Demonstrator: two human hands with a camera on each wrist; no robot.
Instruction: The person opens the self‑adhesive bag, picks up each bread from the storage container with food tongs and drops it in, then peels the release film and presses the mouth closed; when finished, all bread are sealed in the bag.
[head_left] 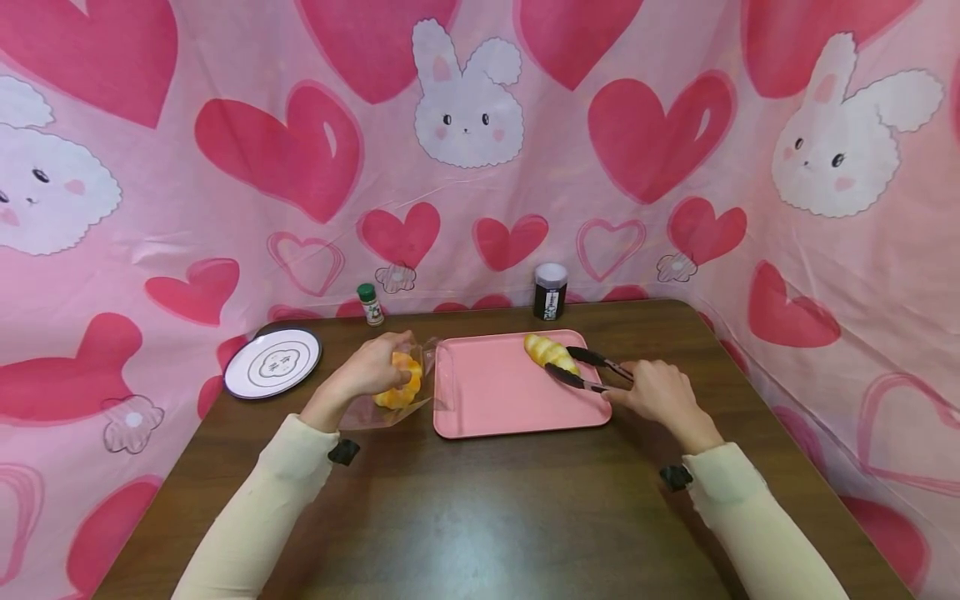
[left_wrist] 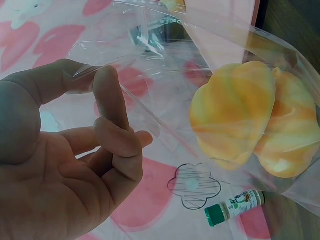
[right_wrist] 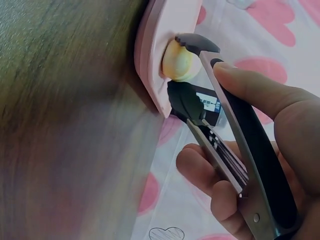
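Observation:
My left hand [head_left: 372,367] pinches the rim of a clear plastic bag [head_left: 369,414] between thumb and index finger. Inside the bag lies yellow-orange bread [head_left: 390,398], which shows as two rounded, ridged pieces in the left wrist view. The bag's mouth side overlaps the left edge of a pink tray [head_left: 487,387]. With my right hand [head_left: 669,398] I grip metal tongs [head_left: 564,376] with black tips. Their tips stand apart on either side of a pale yellow, ridged bread roll [head_left: 545,349] at the tray's back right; whether both touch it I cannot tell.
A white plate [head_left: 255,367] with a dark rim lies at the table's left edge. Along the back stand a small green-capped shaker bottle [head_left: 372,307] and a dark jar [head_left: 550,293] with a white lid. Heart-patterned cloth hangs behind the wooden table [head_left: 480,508].

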